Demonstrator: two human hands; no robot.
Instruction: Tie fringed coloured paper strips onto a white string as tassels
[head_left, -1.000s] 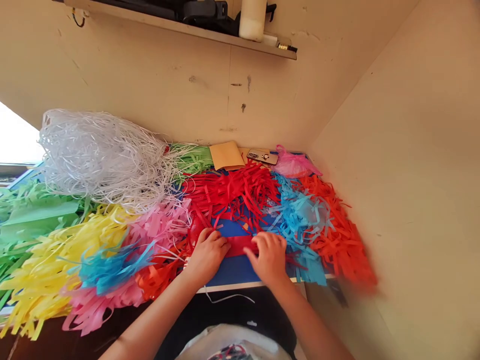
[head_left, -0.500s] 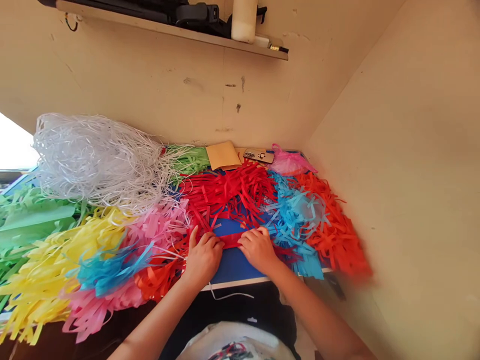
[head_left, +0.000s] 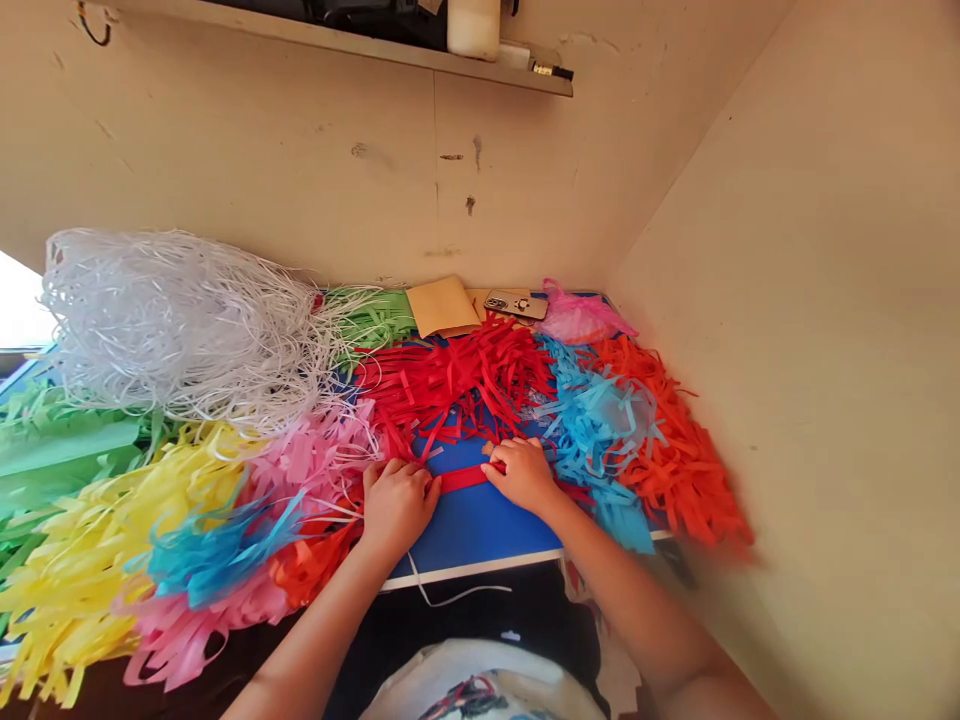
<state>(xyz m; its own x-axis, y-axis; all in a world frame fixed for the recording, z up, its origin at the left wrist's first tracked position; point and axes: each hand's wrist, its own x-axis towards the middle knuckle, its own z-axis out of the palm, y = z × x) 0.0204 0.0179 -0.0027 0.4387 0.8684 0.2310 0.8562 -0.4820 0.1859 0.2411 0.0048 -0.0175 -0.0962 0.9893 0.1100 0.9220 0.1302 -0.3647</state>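
A flat red strip [head_left: 463,479] stretches between my two hands, low over the blue table top [head_left: 472,525]. Its left end is under the closed fingers of my left hand [head_left: 400,497]. My right hand [head_left: 523,472] pinches the right end, fingers curled. Behind the hands lies a pile of red fringed strips [head_left: 465,375]. Light blue fringe [head_left: 600,420] is to the right of my right hand, and pink fringe [head_left: 315,450] is to the left of my left hand.
White string [head_left: 180,320], yellow fringe [head_left: 127,520] and green fringe [head_left: 60,450] cover the left side. Orange fringe [head_left: 697,470] hangs at the right edge. A brown envelope [head_left: 442,306], phone [head_left: 516,305] and pink bag [head_left: 577,317] lie by the wall, under a shelf [head_left: 375,45].
The view has shifted slightly. My left hand's fingers have drawn together, the thumb now lying beside the strip. My right hand has curled more tightly around its end.
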